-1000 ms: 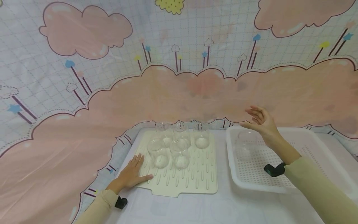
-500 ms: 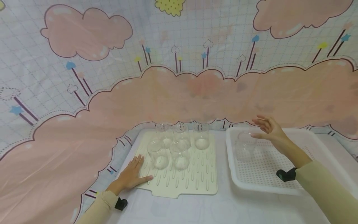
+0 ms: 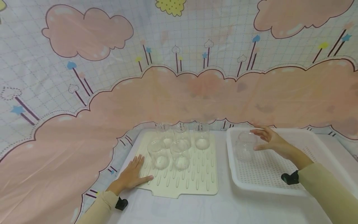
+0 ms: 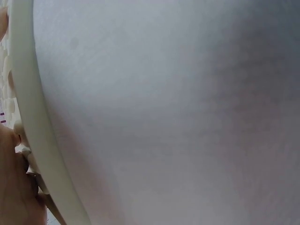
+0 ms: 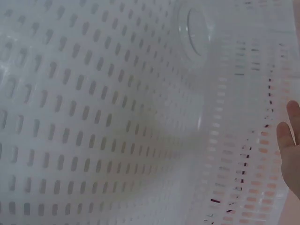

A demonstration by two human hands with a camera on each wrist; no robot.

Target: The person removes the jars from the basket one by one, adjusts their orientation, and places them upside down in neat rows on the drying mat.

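A clear glass (image 3: 245,152) stands at the left end of a white perforated basket (image 3: 233,174). My right hand (image 3: 272,144) is just right of its upper part, thumb and fingers apart in a loose C with nothing between them. The right wrist view catches the glass's round base (image 5: 193,37) and my fingers (image 5: 286,138) at the right edge. My left hand (image 3: 130,174) lies flat with spread fingers on the left edge of a cream draining board (image 3: 199,183). Several clear glasses, such as a front one (image 3: 180,155), stand on that board in two rows.
The board and basket sit side by side on a white tablecloth (image 3: 195,210), with a narrow strip of cloth between them. Behind rises a patterned cloth backdrop (image 3: 179,96) with pink clouds. The left wrist view is mostly cloth beside the board's rim (image 4: 29,93).
My right hand has come down toward the glass in the basket, after shifting somewhat right. The left hand and the glasses on the board have stayed put.
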